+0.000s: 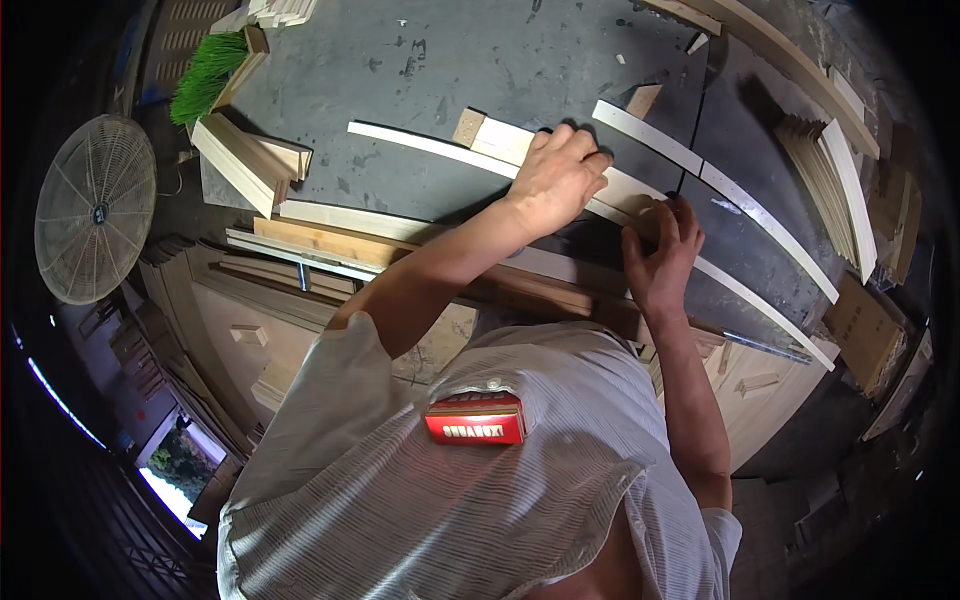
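Observation:
A short pale wooden board (503, 140) lies on the grey worktop against a long, thin white strip (430, 146). My left hand (562, 172) is closed over the board's middle with its fingers curled on the far edge. My right hand (665, 258) grips the board's right end, thumb and fingers apart around it. Part of the board and strip is hidden beneath both hands. Beyond them lies a second white strip (650, 136), close to a small wooden offcut (644, 99).
Stacked boards (240, 165) and a green-bristled brush (210, 78) sit at the worktop's left. More thin boards (815, 165) are stacked at right, near a cardboard box (862, 330). A fan (97, 209) stands far left. Long timber pieces (330, 238) run along the near edge.

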`<state>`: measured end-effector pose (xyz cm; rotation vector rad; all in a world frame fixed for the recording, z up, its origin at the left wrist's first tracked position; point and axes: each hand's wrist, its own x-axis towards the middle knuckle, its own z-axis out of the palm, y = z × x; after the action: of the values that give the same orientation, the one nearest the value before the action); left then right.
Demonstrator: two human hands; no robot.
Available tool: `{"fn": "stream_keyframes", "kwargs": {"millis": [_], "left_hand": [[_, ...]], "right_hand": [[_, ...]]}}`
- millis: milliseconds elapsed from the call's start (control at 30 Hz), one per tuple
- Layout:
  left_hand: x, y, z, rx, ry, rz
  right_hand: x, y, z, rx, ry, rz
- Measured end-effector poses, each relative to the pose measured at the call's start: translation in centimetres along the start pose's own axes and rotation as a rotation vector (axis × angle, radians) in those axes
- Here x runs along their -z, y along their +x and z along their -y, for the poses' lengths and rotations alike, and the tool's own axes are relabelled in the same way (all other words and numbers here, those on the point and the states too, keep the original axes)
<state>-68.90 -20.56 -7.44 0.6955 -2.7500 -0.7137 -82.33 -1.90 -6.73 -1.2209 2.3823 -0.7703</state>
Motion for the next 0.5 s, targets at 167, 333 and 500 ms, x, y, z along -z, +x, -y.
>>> {"fn": "stream_keyframes", "kwargs": {"millis": [167,333,500], "left_hand": [[1.3,0.5,-0.1,-0.035,0.079,0.14],[-0.4,0.8,-0.6,-0.335,-0.056,0.13],[0.8,2.1,-3.2,-0.398,0.041,0.37]], "right_hand": [[-1.2,-0.2,0.9,-0.022,-0.021,-0.059],[-2.5,0.1,1.5,0.047,-0.056,-0.113],[-2.0,-1.1,0.4,0.019,-0.048,-0.174]]}}
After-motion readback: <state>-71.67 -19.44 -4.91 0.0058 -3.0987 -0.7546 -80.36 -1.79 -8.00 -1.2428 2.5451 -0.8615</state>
